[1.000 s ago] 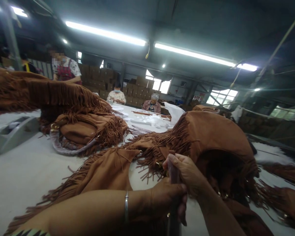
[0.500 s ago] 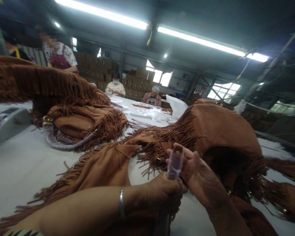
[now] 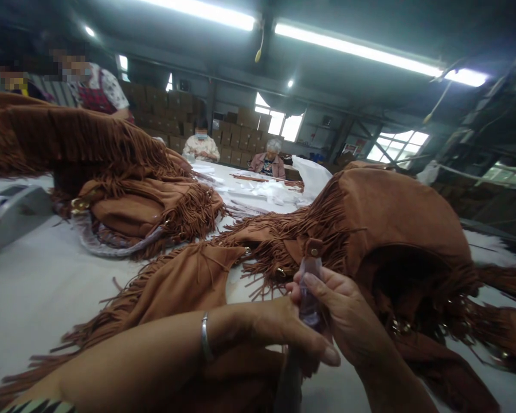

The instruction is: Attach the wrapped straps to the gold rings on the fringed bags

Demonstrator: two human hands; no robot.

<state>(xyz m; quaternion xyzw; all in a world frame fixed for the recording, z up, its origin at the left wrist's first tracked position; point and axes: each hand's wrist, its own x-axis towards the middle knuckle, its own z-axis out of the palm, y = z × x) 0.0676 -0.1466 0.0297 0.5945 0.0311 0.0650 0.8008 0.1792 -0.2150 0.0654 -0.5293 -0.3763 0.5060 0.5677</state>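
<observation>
Upright in front of me is a brown strap (image 3: 313, 250) with a round metal stud near its bare end. Clear plastic film wraps the strap below that end. My right hand (image 3: 346, 307) pinches the wrapped part, thumb in front and fingertips behind. Just below, my left hand (image 3: 284, 330), with a silver bangle at the wrist, curls round the lower part of the strap, its thumb stretched out to the right. Its other fingers are mostly hidden. Behind my hands lies a brown fringed bag (image 3: 404, 212), its dark opening facing me.
Another fringed bag (image 3: 129, 215) with a film-wrapped handle lies left on the white table (image 3: 30, 287). A brown fringed piece (image 3: 184, 281) spreads before my left arm. A grey box-like object (image 3: 21, 218) stands far left. Several people sit or stand beyond, with stacked cartons (image 3: 155, 109) behind.
My right thumb has come down onto the film-wrapped strap, where the hand was more open before. My left thumb has lifted away from the strap. The stud end now shows bare above the film.
</observation>
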